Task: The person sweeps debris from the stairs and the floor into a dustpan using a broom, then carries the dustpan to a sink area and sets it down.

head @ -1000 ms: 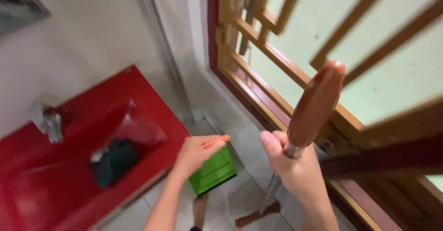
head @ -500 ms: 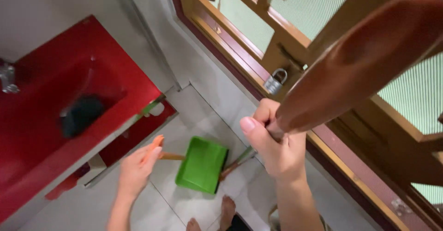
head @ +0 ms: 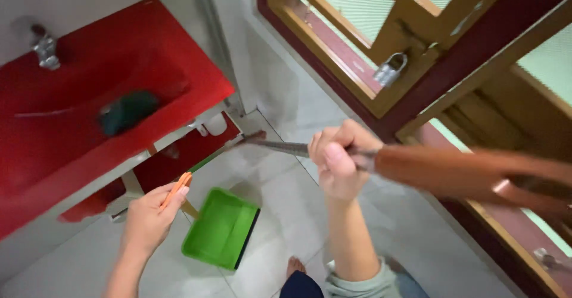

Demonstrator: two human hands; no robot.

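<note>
The green dustpan (head: 221,229) hangs low over the pale tiled floor (head: 286,214), near the middle, carried by its orange handle (head: 176,189) in the closed left hand (head: 148,220). To its right, the right hand (head: 336,161) is fisted tight around a broom stick (head: 453,172), brown grip near, thin shaft pointing far-left. A red sink (head: 89,107) stands left; a padlock (head: 390,70) hangs on the wooden door frame (head: 369,98) far right.
</note>
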